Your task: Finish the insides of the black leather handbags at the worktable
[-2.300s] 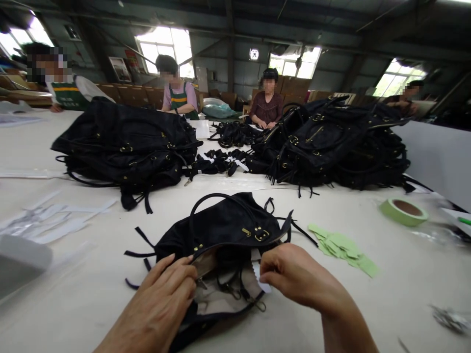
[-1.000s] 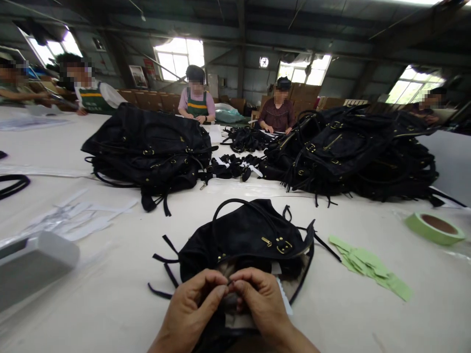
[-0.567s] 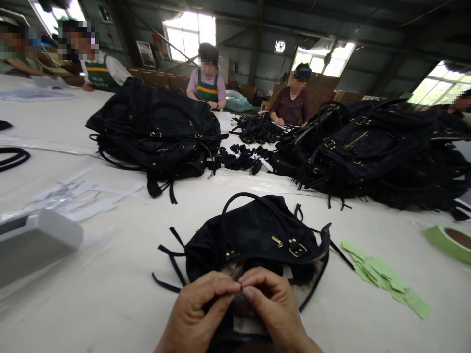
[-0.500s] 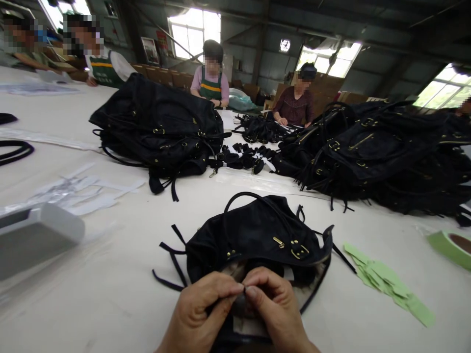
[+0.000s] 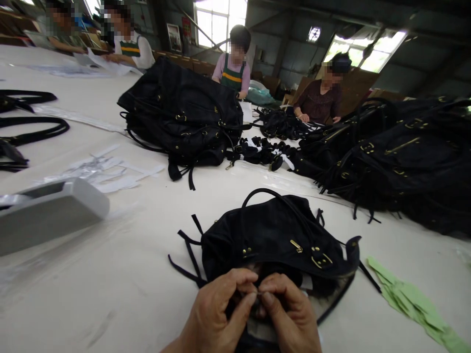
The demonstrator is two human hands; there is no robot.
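At the bottom centre of the frame, your left hand (image 5: 219,311) and right hand (image 5: 294,311) meet almost fingertip to fingertip over the open black handbag (image 5: 228,235). Each grip is pinched, apparently on one small thin piece (image 5: 259,293), too hidden to identify; fingertips alone probably suit something so slight. The handbag lies on the pale desk (image 5: 147,289), mouth towards you, likely to keep its light lining (image 5: 326,300) within reach, while its handle (image 5: 265,190) arches clear of your fingers. At lower right, green paper strips (image 5: 408,299) lie loosely piled beside it; at the left edge, a grey tape dispenser (image 5: 77,208) stands well apart, perhaps to leave you working room. Just beyond are white paper strips (image 5: 114,172). Further off, a left heap of bags (image 5: 184,108) and a right heap of bags (image 5: 423,162) are probably stacked to save space, with small black straps (image 5: 253,156) between. Co-workers (image 5: 320,102) line the far side.
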